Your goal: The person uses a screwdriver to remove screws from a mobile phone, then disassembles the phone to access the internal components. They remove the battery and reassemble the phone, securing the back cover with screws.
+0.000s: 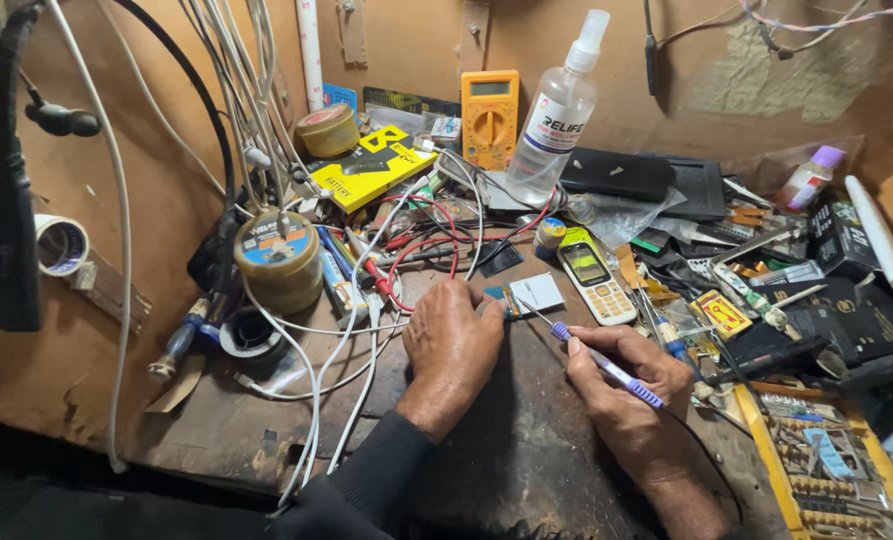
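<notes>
L hand (453,340): fingers curled, pinning a small circuit board (526,296) flat on the scuffed dark worktop (506,440). R hand (631,385): fingers clamped pen-style on a purple-handled soldering iron (606,366), tip just beside the board, apparently not touching. Work looks mid-way; joint state too small to tell. Nearby: yellow keypad phone (592,280), brass-coloured round tin (277,257), clear spray bottle (558,115), yellow multimeter (489,115).

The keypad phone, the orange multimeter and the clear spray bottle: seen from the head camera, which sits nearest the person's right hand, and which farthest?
Measured from the right hand:
1. Keypad phone, just above the hand on the bench.
2. Clear spray bottle, farther back, standing upright.
3. Orange multimeter, at the back wall, left of the bottle.
</notes>
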Action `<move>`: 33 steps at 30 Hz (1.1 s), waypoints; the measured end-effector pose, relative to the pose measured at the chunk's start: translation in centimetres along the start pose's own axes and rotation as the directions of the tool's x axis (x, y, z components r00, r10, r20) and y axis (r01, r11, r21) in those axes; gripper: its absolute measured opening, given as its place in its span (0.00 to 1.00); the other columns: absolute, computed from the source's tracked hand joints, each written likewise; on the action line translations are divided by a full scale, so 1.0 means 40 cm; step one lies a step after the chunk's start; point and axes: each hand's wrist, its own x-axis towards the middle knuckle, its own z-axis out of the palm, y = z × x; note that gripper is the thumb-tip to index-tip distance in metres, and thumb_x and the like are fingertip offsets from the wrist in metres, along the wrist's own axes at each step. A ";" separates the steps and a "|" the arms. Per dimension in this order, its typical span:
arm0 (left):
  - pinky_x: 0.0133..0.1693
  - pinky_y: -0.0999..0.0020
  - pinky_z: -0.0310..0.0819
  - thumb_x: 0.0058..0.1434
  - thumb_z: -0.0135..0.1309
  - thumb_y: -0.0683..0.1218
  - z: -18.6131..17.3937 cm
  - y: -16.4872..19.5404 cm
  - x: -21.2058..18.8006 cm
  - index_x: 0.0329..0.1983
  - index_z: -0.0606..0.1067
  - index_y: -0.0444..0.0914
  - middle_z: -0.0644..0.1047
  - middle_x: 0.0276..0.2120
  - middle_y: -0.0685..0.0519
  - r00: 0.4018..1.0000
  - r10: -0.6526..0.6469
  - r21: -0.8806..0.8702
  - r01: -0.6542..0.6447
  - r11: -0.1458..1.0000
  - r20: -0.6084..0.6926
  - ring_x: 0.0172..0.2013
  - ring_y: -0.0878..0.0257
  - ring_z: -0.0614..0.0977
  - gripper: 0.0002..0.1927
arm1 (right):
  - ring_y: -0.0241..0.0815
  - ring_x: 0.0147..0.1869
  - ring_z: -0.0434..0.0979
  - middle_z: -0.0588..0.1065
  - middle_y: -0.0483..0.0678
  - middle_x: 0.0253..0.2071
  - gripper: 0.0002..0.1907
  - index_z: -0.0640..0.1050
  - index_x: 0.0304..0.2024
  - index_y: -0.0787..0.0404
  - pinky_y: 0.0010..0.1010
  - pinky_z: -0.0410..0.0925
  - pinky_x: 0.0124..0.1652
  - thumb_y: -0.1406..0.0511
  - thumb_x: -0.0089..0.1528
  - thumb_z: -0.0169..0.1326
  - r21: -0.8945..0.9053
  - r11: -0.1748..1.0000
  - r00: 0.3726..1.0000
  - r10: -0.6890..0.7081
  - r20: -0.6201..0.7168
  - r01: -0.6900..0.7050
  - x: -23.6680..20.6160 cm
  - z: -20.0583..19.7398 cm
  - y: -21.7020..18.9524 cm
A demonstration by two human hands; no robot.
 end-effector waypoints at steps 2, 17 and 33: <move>0.44 0.48 0.75 0.54 0.61 0.55 0.013 -0.002 0.000 0.33 0.83 0.38 0.82 0.33 0.41 1.000 0.009 0.004 -0.009 1.000 -0.016 0.40 0.45 0.83 0.15 | 0.25 0.31 0.77 0.82 0.42 0.30 0.08 0.84 0.40 0.63 0.19 0.70 0.30 0.69 0.59 0.62 -0.004 1.000 1.000 -0.020 -0.001 0.020 0.002 -0.003 0.003; 0.43 0.46 0.73 0.55 0.61 0.54 0.044 -0.015 -0.001 0.31 0.82 0.38 0.81 0.34 0.42 0.994 0.063 0.037 -0.060 0.997 -0.084 0.41 0.44 0.82 0.14 | 0.27 0.29 0.80 0.83 0.43 0.28 0.07 0.85 0.38 0.62 0.21 0.72 0.30 0.67 0.57 0.63 -0.111 0.992 0.997 -0.058 0.046 0.063 0.003 -0.009 0.002; 0.43 0.47 0.73 0.56 0.60 0.53 0.043 -0.039 0.013 0.30 0.82 0.38 0.81 0.33 0.43 0.993 0.080 0.034 -0.077 0.996 -0.083 0.41 0.45 0.82 0.12 | 0.27 0.28 0.80 0.83 0.44 0.27 0.08 0.84 0.37 0.63 0.21 0.72 0.28 0.68 0.56 0.63 -0.129 0.990 0.997 -0.045 0.065 0.053 0.004 0.019 0.013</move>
